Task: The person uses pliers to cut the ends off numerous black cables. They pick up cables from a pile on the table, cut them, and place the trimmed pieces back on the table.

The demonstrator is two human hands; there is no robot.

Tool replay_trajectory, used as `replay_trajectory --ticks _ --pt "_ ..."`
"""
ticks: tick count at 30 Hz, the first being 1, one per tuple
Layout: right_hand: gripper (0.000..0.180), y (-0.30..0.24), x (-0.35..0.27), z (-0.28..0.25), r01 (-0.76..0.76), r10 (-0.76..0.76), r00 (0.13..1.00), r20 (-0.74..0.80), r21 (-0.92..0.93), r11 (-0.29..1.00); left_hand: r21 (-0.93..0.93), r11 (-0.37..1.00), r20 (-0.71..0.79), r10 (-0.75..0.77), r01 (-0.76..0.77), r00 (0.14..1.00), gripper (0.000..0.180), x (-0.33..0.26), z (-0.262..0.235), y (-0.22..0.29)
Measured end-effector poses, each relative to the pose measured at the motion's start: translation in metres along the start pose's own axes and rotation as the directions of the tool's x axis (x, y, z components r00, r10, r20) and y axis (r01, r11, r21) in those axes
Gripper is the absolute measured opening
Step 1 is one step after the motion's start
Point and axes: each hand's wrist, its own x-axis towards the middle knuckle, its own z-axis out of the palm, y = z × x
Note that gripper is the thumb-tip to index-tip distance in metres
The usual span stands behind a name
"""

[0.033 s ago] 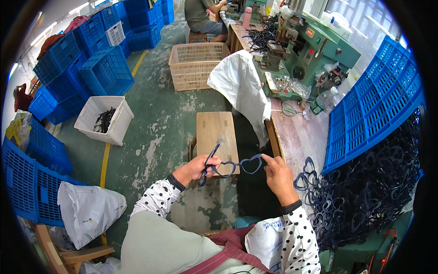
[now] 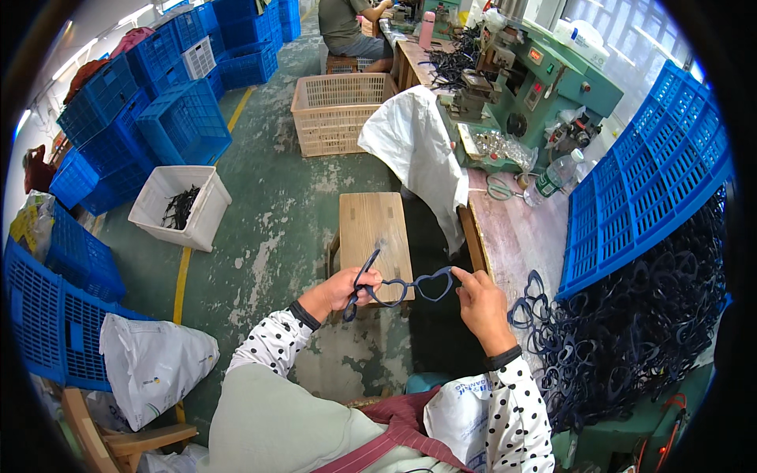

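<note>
In front of me I hold up a dark blue heart-shaped eyeglass frame (image 2: 408, 283). My left hand (image 2: 344, 288) is closed on its left end, where a curved dark piece stands up past my fingers; I cannot make out whether it belongs to the same frame. At the far right corner of the frame, the fingertips of my right hand (image 2: 482, 306) pinch the rim. Many similar dark frames (image 2: 623, 339) lie heaped on the table to my right, some loose at the heap's near-left edge.
A wooden stool (image 2: 371, 225) stands beyond my hands. To the right are a table (image 2: 512, 236), a green machine (image 2: 564, 83), a water bottle (image 2: 552, 180) and a tilted blue crate (image 2: 639, 181). A white bin (image 2: 213, 206) sits left; a co-worker (image 2: 347, 31) sits ahead.
</note>
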Motion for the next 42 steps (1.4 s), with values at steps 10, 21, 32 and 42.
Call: replay_trajectory --ticks 10,21,32,42 --pt "0.033 0.003 -0.019 0.008 -0.03 0.03 0.999 0.033 0.016 0.999 -0.012 0.998 0.012 -0.068 0.068 0.998 0.025 -0.006 0.0 -0.02" --pt "0.028 0.003 -0.035 0.017 -0.039 0.039 0.999 0.002 0.043 0.998 -0.039 0.99 -0.014 -0.133 0.132 0.991 0.028 -0.009 0.006 -0.035" --pt "0.026 0.007 -0.043 0.018 -0.044 0.045 0.999 -0.019 0.068 0.997 -0.076 0.99 0.05 -0.112 0.115 0.992 0.027 -0.005 -0.001 -0.053" --pt "0.022 0.054 -0.099 0.016 -0.13 0.107 0.97 -0.219 -0.091 0.987 -0.051 0.983 -0.654 -0.165 0.174 0.739 0.022 -0.04 -0.068 -0.113"
